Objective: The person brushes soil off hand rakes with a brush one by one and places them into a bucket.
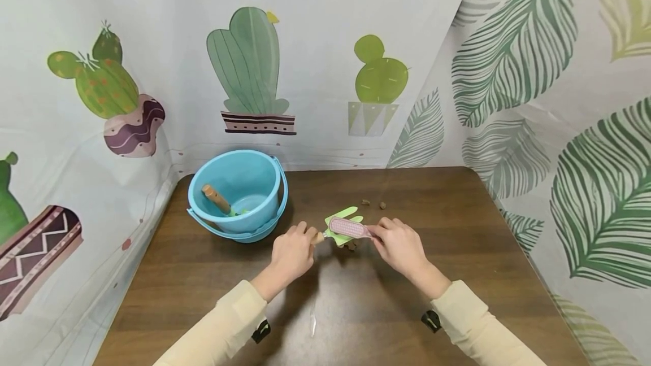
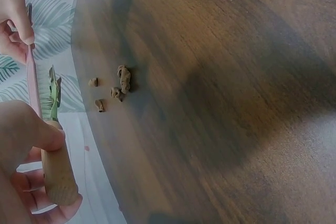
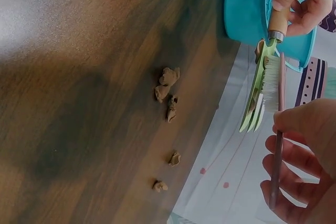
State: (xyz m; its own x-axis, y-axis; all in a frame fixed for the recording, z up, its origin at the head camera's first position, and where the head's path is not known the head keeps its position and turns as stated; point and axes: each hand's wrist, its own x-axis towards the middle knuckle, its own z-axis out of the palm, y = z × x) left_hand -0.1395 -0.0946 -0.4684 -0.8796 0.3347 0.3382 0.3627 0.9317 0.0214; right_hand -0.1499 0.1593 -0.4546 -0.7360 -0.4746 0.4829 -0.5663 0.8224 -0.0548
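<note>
My left hand (image 1: 293,252) grips the wooden handle (image 3: 279,20) of a small green garden fork (image 1: 338,236). In my right hand (image 1: 402,245) is a pink brush (image 1: 348,227), held by its thin handle. The brush's white bristles (image 3: 271,81) press against the fork's face in the right wrist view. Brown bits of clay-like soil cling to the fork's green head. Beneath the tools, on the table, lie several brown clumps (image 3: 168,80), with smaller crumbs (image 3: 175,158) apart from them. Both tools are lifted off the table.
A light blue bucket (image 1: 239,154) stands at the back left of the brown wooden table (image 1: 203,309). Inside it leans another tool with a wooden handle (image 1: 216,198) and a green end. A patterned cloth (image 1: 325,61) hangs behind the table.
</note>
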